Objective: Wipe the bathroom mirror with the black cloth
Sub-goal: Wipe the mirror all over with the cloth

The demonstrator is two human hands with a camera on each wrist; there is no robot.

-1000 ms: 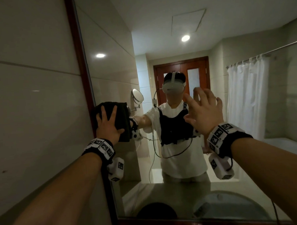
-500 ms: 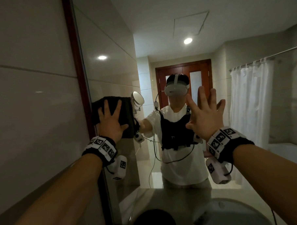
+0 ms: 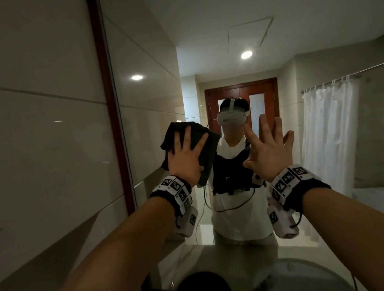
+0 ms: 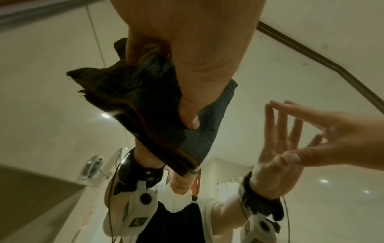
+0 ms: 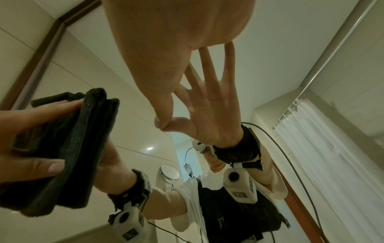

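The black cloth (image 3: 208, 146) is folded and lies flat against the bathroom mirror (image 3: 153, 92), a little right of its left edge. My left hand (image 3: 185, 158) presses on it with fingers spread straight. The left wrist view shows the thumb pushing into the cloth (image 4: 145, 98) against the glass. My right hand (image 3: 268, 150) is held flat, fingers spread, with its fingertips touching the mirror to the right of the cloth and holding nothing. In the right wrist view the right hand (image 5: 166, 49) meets its own reflection, and the cloth (image 5: 83, 139) is at the left.
A dark wooden frame (image 3: 110, 105) borders the mirror's left side, with a glossy tiled wall (image 3: 44, 151) beyond it. A counter with a round basin (image 3: 313, 276) lies below. The glass reflects me, a door and a white shower curtain.
My left hand has slid the cloth to the right, away from the mirror's left frame and toward the right hand. The right hand has stayed flat on the glass.
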